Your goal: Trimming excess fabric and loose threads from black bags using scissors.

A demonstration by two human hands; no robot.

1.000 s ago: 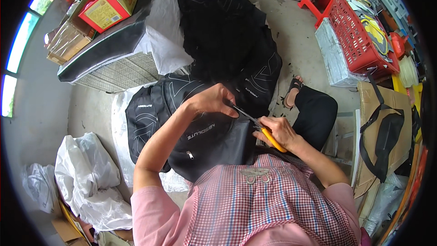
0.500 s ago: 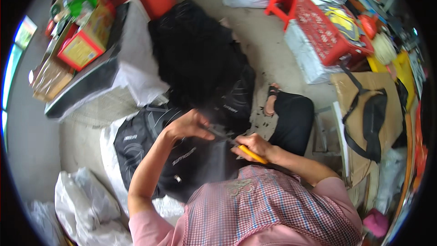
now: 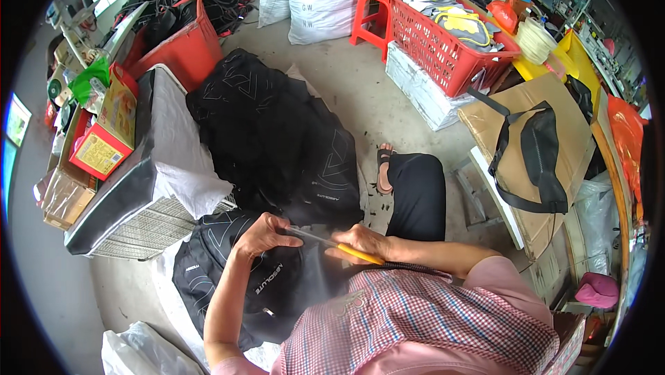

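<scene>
In my right hand [image 3: 364,240] is a tool with a yellow-orange handle [image 3: 360,254] and a thin metal blade [image 3: 312,235] pointing left; its exact kind is unclear. My left hand [image 3: 264,234] has its thumb and fingers closed at the blade's far end. Whatever lies between those fingertips is too small to make out. Beneath both hands, black printed fabric [image 3: 235,271] spreads over my lap. Ahead of it a larger heap of black fabric pieces [image 3: 277,132] covers the floor, with pale line patterns on it.
A cloth-draped wire crate [image 3: 149,226] stands left, bearing boxes [image 3: 104,139]. A red basket [image 3: 443,49] of grey and yellow pieces stands right, beside a red stool [image 3: 374,18]. White sacks [image 3: 322,1] stand behind. A black strapped piece [image 3: 539,157] lies on cardboard at right.
The view has shifted, showing more of the room's far side. Both hands remain close together with the tool between them. My left fingers have drawn closer together at the blade's end.
</scene>
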